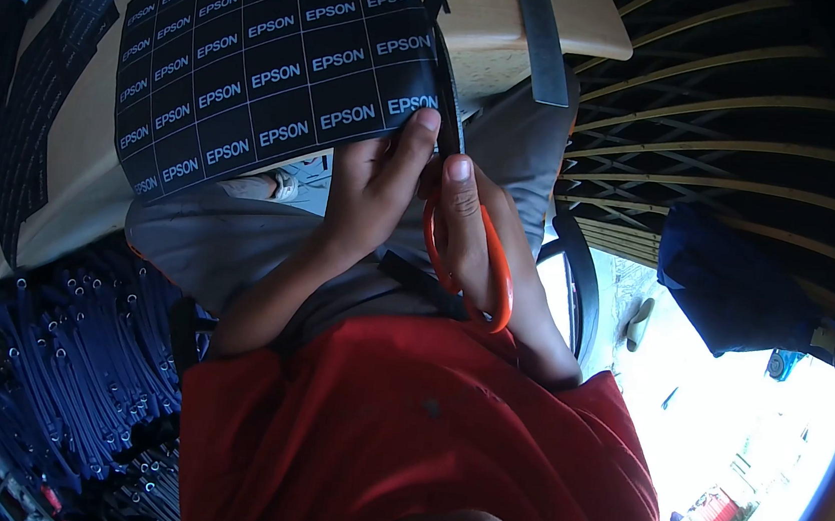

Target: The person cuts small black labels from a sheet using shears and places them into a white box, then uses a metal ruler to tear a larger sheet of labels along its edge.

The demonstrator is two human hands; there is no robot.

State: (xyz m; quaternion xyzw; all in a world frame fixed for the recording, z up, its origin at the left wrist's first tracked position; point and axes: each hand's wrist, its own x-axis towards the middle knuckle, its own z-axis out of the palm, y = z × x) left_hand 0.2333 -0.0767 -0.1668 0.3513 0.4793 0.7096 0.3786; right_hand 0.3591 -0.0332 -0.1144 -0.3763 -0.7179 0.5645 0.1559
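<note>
A black sheet [265, 70] printed with rows of "EPSON" labels and thin grid lines spans the upper middle. My left hand [375, 181] grips its lower right corner, thumb on the printed face and fingers behind it. Right beside it, my right hand [467, 220] is closed around scissors [504, 284] with orange handles. The dark blades point up along the sheet's right edge, where a narrow strip stands slightly apart. Part of the blades is hidden behind the fingers and the sheet.
A pale wooden table [596, 22] carries a metal ruler [540, 36] overhanging its edge. More printed black pieces [50, 115] lie at the left. Blue straps with metal rings [91, 360] hang lower left. A folding gate [720, 144] and dark blue cloth [727, 280] are at right.
</note>
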